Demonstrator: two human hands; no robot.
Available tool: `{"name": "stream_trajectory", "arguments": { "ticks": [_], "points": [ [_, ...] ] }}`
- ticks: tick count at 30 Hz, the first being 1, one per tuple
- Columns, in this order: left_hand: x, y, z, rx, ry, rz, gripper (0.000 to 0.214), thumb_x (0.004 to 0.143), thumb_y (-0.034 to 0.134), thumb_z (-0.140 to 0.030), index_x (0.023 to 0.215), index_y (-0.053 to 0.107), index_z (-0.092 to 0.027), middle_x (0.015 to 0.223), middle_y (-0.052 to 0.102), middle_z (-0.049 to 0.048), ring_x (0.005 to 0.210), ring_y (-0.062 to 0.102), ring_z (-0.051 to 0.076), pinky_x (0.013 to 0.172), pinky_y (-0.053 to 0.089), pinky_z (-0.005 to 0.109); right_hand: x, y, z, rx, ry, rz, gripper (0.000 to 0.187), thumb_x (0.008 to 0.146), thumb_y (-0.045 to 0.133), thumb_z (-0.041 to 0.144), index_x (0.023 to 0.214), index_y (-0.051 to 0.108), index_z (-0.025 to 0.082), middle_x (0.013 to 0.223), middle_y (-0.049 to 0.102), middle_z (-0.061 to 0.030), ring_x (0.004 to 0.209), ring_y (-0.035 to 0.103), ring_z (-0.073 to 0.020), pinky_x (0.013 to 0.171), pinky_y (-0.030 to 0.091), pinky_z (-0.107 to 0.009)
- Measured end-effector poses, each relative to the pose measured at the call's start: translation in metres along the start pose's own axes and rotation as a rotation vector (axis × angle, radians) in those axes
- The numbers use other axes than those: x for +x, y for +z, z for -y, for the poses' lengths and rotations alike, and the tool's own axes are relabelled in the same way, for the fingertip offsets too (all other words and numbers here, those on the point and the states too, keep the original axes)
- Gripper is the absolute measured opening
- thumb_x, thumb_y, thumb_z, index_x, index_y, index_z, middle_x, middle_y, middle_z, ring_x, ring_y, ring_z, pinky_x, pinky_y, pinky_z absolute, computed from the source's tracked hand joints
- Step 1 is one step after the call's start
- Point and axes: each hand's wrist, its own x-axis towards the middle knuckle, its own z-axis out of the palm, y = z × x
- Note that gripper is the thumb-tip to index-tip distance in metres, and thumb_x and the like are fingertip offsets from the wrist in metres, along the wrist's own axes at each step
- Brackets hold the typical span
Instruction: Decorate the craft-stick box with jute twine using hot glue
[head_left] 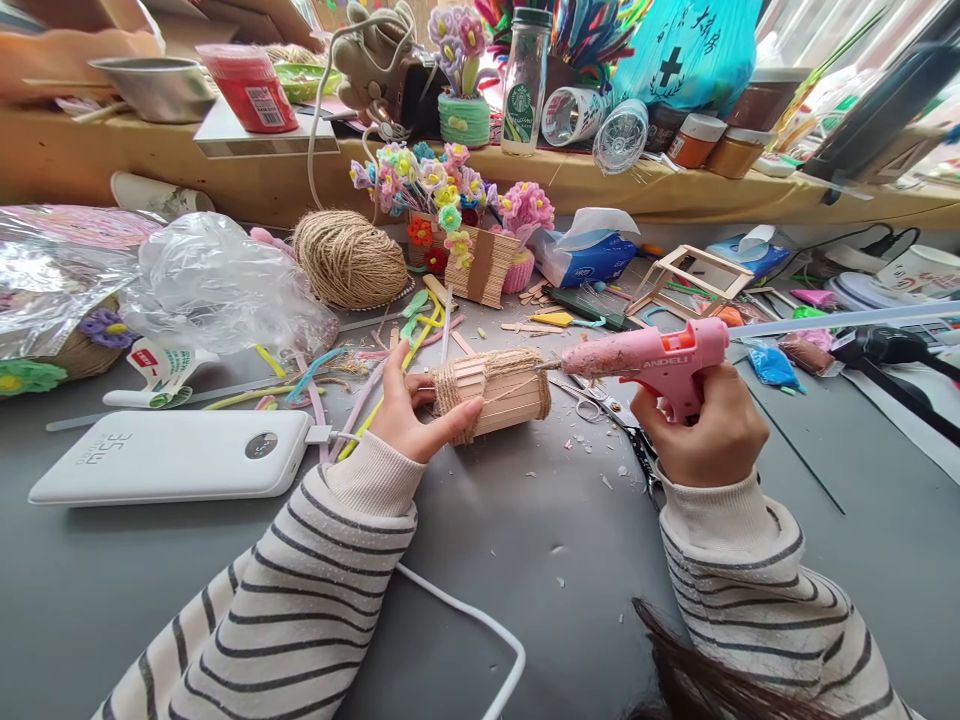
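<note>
My left hand (415,408) grips a small cylinder of wooden sticks (510,398) wrapped with twine, lying on its side just above the table. Its left end has a thick band of twine, with thinner twine round the right end. In my right hand (709,428) is a pink glue gun (652,362), my fingers closed round its handle. The nozzle points left and meets or nearly meets the right end of the cylinder; I cannot tell if it touches. A long translucent glue stick (840,320) sticks out of the gun's back. Scissors (600,402) lie behind the nozzle.
A white power bank (172,455) with a cable lies at left. Behind it are a clear plastic bag (214,285) and a ball of twine (349,258). Pipe-cleaner flowers (435,190), a tissue pack (589,255) and a wooden frame (694,280) stand further back, below a cluttered shelf (405,160).
</note>
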Motion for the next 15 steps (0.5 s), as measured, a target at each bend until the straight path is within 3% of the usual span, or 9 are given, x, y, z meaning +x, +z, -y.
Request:
{"name": "stream_trajectory", "arguments": {
  "ticks": [6, 15],
  "points": [
    [-0.0005, -0.0002, -0.0007, 0.01, 0.005, -0.006, 0.117, 0.046, 0.075, -0.053, 0.136, 0.012, -0.016, 0.105, 0.057, 0.0145, 0.093, 0.061, 0.028, 0.091, 0.042, 0.052, -0.0022, -0.0005, -0.0014, 0.014, 0.035, 0.052, 0.02, 0.066, 0.058, 0.024, 0.085, 0.053, 0.018, 0.059, 0.049, 0.002, 0.048, 0.048, -0.0137, 0.046, 0.041, -0.026],
    [-0.0003, -0.0011, 0.0007, 0.031, 0.012, -0.004, 0.116, 0.046, 0.075, -0.053, 0.137, 0.012, -0.018, 0.104, 0.058, 0.0132, 0.094, 0.061, 0.029, 0.092, 0.042, 0.051, -0.0029, -0.0064, 0.0004, -0.007, -0.059, 0.002, 0.023, 0.07, 0.057, 0.022, 0.093, 0.052, 0.019, 0.061, 0.048, 0.0007, 0.052, 0.049, -0.0142, 0.046, 0.04, -0.026]
  ]
}}
